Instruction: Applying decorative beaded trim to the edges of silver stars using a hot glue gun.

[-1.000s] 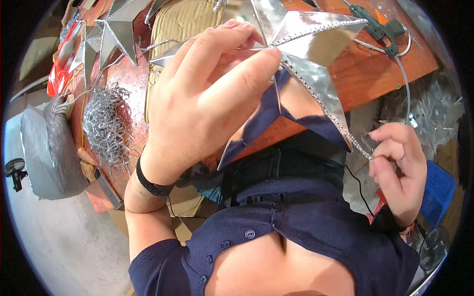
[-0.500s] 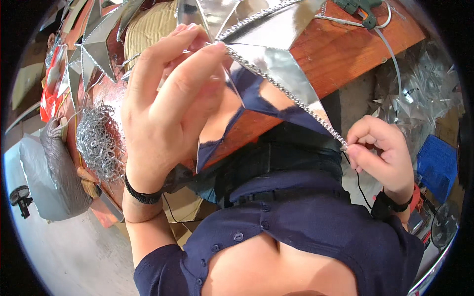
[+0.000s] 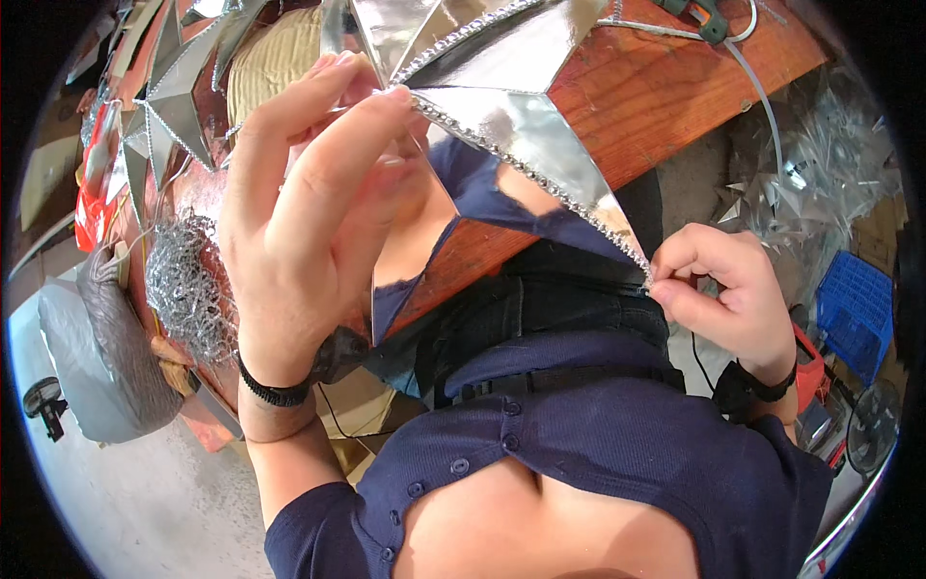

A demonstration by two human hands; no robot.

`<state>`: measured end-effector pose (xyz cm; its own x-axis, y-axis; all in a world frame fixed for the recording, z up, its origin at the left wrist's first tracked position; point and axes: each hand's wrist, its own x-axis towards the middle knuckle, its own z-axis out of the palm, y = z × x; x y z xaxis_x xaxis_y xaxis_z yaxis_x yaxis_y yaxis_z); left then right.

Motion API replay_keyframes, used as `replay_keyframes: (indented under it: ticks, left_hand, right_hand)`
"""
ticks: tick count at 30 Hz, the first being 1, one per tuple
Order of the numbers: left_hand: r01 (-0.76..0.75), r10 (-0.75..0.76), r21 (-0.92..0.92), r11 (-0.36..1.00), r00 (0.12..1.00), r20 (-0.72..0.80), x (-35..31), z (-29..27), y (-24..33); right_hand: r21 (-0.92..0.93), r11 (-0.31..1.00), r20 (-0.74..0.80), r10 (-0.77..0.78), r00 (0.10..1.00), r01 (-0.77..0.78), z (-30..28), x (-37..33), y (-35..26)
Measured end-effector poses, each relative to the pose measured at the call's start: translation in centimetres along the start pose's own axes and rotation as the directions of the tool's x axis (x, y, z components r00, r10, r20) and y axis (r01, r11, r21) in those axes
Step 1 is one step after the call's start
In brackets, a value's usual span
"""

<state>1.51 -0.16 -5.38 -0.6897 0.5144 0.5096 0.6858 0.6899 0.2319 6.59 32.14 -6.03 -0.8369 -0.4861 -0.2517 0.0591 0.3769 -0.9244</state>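
Observation:
A large mirror-silver folded star point(image 3: 511, 121) is held over the table's near edge, its facets reflecting dark blue cloth. Silver beaded trim point(image 3: 526, 172) runs along a ridge from the star's middle to its lower right point. My left hand point(image 3: 299, 212) grips the star near the middle, thumb and forefinger pressing at the trim there; part of its grip is hidden behind the star. At the tip of that point, my right hand point(image 3: 714, 289) pinches the trim's end between thumb and forefinger. Another trimmed ridge goes up from the middle.
A green glue gun point(image 3: 709, 21) with a pale cord lies on the wooden table point(image 3: 666, 106). Finished silver stars point(image 3: 174, 111) and tangled silver trim point(image 3: 188, 285) are at left. A grey plastic bag point(image 3: 101, 357) hangs nearby. Clear bagged stars point(image 3: 810, 174) and a blue basket point(image 3: 854, 309) stand right.
Both hands and the star have shifted slightly left in view. The right hand still pinches the trim at the point's tip; the left keeps its hold near the middle.

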Motion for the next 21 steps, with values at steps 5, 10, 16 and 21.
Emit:
replay_keyframes:
  ticks: [5, 10, 16, 21]
  left_hand:
    - [0.007, -0.007, 0.004, 1.0, 1.0, -0.011, 0.0, 0.1, 0.0]
    - [0.015, -0.015, -0.001, 1.0, 1.0, -0.006, 0.0, 0.0, 0.0]
    - [0.012, -0.012, 0.023, 1.0, 1.0, -0.004, -0.1, -0.1, 0.1]
    - [0.001, -0.001, 0.009, 1.0, 1.0, -0.01, 0.0, 0.0, 0.0]
  right_hand:
    - [-0.013, 0.998, -0.037, -0.055, 0.998, 0.055, 0.1, 0.1, 0.2]
    - [-0.003, 0.999, -0.056, -0.044, 0.998, 0.044, 0.1, 0.1, 0.6]
    - [-0.002, 0.998, -0.051, -0.056, 0.997, 0.056, -0.1, 0.3, 0.6]
    - [0.004, 0.99, -0.024, -0.138, 0.99, 0.138, -0.4, 0.2, 1.1]
